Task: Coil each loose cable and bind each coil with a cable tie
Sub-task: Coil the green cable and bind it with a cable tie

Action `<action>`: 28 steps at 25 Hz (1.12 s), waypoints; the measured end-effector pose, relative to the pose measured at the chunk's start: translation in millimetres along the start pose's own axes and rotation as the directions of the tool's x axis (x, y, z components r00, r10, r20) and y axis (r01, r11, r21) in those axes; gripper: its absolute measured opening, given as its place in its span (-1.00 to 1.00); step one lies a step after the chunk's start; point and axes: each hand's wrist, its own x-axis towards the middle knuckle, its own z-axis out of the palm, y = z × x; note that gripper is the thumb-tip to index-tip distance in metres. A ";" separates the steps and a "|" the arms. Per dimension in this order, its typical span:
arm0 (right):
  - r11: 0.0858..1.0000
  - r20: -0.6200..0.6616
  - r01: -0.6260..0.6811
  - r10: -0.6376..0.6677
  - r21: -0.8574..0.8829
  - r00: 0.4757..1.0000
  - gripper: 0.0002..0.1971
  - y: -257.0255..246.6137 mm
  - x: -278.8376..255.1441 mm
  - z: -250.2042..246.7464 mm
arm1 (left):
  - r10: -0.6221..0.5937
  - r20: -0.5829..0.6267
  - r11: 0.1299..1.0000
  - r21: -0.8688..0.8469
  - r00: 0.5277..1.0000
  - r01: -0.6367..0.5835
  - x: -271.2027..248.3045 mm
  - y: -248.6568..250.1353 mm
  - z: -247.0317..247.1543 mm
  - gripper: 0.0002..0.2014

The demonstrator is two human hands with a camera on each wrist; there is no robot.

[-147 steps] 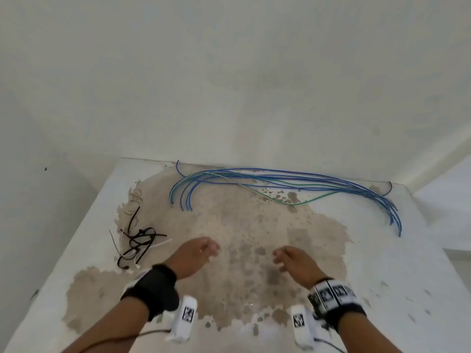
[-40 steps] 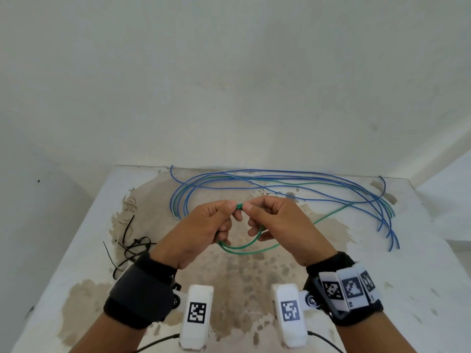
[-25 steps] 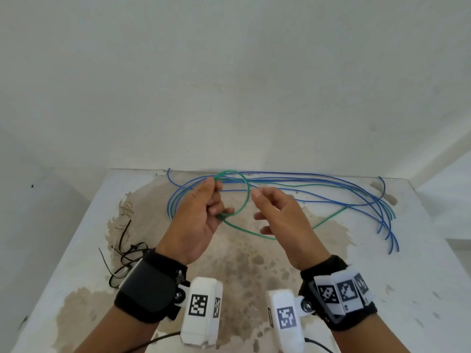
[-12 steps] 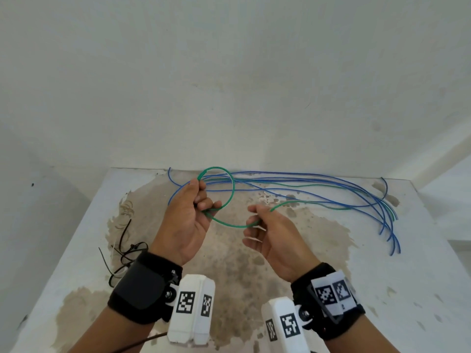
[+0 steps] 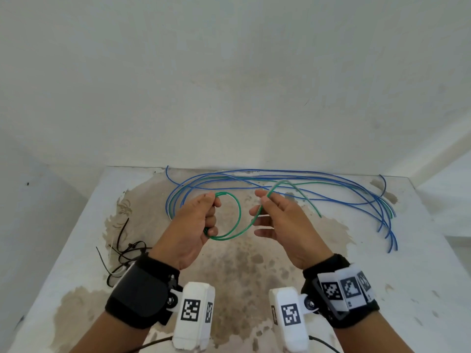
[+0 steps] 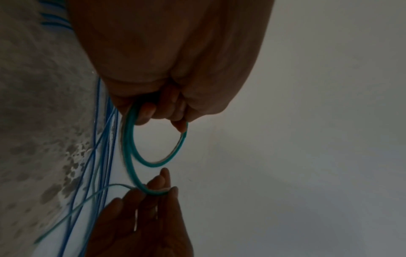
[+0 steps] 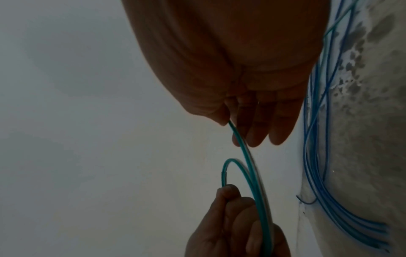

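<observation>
My left hand [image 5: 204,217] holds a green cable [image 5: 238,217] above the table, its fingers curled round a small round loop [image 6: 175,153] of it. My right hand [image 5: 267,212] pinches the same green cable [image 7: 246,153] between thumb and forefinger a little to the right, the other fingers straight. From there the cable arcs up and trails back over the table to the right. Several loose blue cables [image 5: 331,197] lie in a long bundle along the far edge, with another green one among them. Black cable ties [image 5: 125,253] lie in a pile at the left.
The white table [image 5: 420,276] has a large worn brown patch in the middle and stands in a corner of white walls. Its right edge drops off near the blue cable ends. Both wrists carry black bands and white camera blocks.
The left hand has lowered slightly with the loop still in it. The right hand slid along the green cable and rose, drawing more of it toward the loop.
</observation>
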 end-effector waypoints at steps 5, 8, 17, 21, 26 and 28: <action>0.995 0.089 0.065 -0.059 -0.071 0.994 -0.78 -0.3 -1.6 -1.7 | 0.008 0.076 0.976 0.216 0.997 -0.024 -2.9 -1.0 3.4 -0.69; 0.987 0.103 0.087 -0.074 -0.132 0.992 -0.78 -0.6 -2.6 -3.6 | 0.015 0.099 0.952 0.302 0.995 -0.044 -4.4 -0.9 5.9 -0.67; 0.986 0.120 0.098 -0.083 -0.131 0.989 -0.79 3.2 -1.5 -9.1 | 0.029 0.097 0.958 0.280 0.995 -0.055 -7.3 1.1 9.1 -0.69; 0.978 0.159 -0.014 -0.020 0.210 0.987 -0.82 2.8 -3.5 -10.4 | 0.023 -0.038 0.995 -0.101 0.999 -0.027 -3.8 0.6 12.1 -0.71; 0.945 0.267 -0.100 0.013 0.313 0.964 -0.90 13.5 -14.8 -17.2 | 0.021 -0.171 0.827 -0.550 0.985 -0.113 9.9 15.7 -2.2 -0.70; 0.958 0.262 -0.113 0.042 0.262 0.964 -0.87 16.8 -17.0 -17.7 | 0.014 -0.172 0.835 -0.540 0.985 -0.106 10.8 16.6 -1.2 -0.70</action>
